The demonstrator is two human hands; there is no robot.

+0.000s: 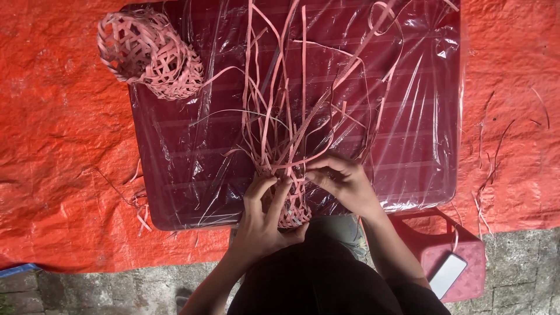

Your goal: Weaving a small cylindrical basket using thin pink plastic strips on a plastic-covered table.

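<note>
While the head view looks straight down, a dark red tabletop (408, 146) wrapped in clear plastic film fills the middle, lying on an orange tarp (52, 146) that spreads to both sides over grey paving stones (513, 256). At the near edge of the tabletop sits a half-woven basket (291, 213) of pink strips, its loose strips (280, 105) fanning upward and away across the film in a tangle that reaches the far edge. A finished pink woven basket (149, 52) lies on its side at the far left corner, partly over the edge, well apart from the hands. Stray strip offcuts (137, 204) lie on the tarp to the left and more to the right. A small red stool (461, 251) stands near the right forearm, with a phone (447, 274) resting on it. The left hand (265, 216) cups the half-woven basket from below and the side, fingers curled up around its wall and spread among the strips. The right hand (344, 181) is bent at the wrist, fingertips pinched closed on one or two strips just above the weave. Both forearms come in from the lower edge, close together. The right half of the tabletop is mostly bare film, while the loose strips crowd the space directly beyond the hands.
</note>
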